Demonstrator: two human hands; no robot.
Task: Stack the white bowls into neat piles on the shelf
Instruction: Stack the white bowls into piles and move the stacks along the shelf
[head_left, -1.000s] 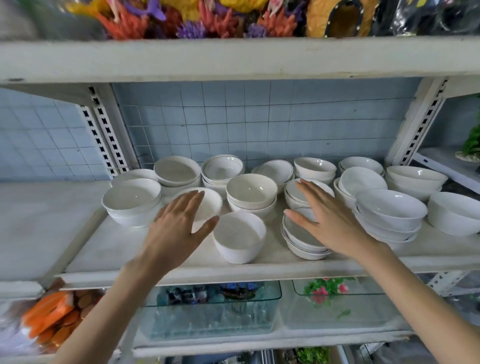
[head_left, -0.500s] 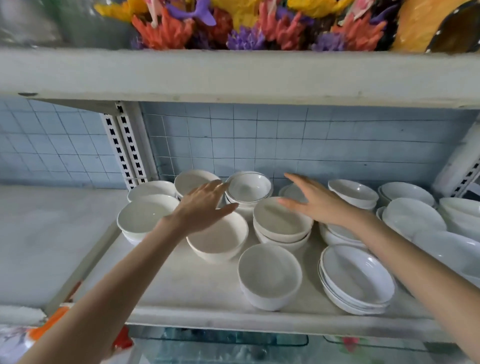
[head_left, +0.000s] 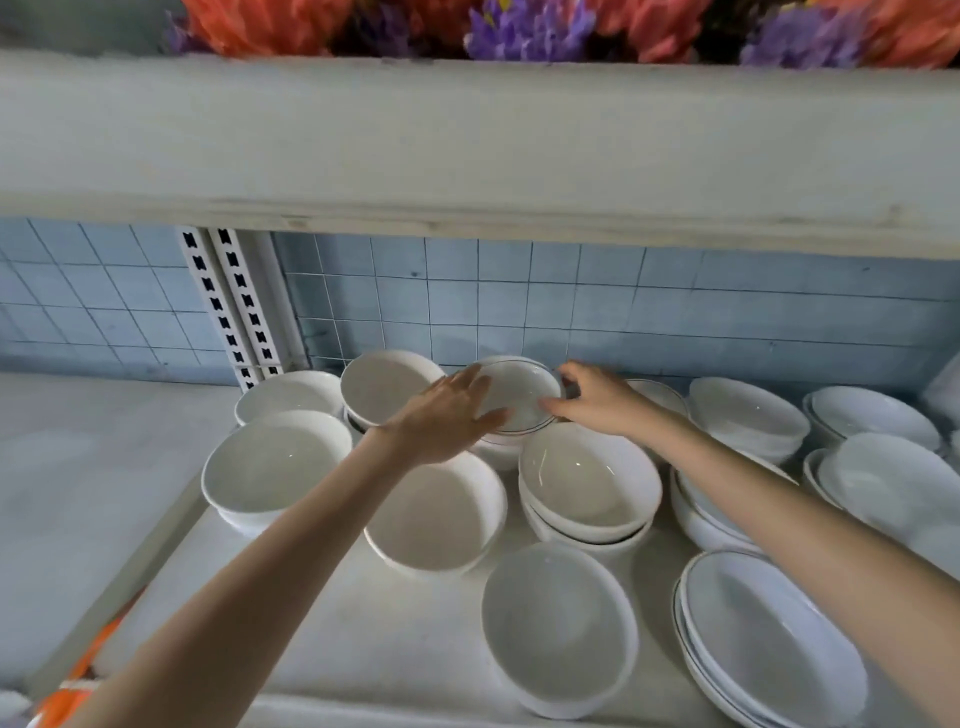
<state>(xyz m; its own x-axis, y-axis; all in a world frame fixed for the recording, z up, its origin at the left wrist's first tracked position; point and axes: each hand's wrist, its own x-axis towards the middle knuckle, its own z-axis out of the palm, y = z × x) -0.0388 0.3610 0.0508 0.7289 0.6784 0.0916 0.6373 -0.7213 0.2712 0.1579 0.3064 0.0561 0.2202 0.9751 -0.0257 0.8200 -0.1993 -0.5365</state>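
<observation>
Bowl (head_left: 519, 397) with a thin dark rim tops a pile at the back of the shelf (head_left: 363, 623), between both hands. The left hand (head_left: 441, 421) lies straight-fingered against its left edge, holding nothing. The right hand (head_left: 597, 400) has a curled grip pinching its right rim.

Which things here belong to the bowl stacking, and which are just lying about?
Job: line-rimmed bowl, gripped by the right hand, touched by the left hand; single front bowl; centre pile; shelf.
Lying about: fake flowers above; orange packet below; tiled wall.
</observation>
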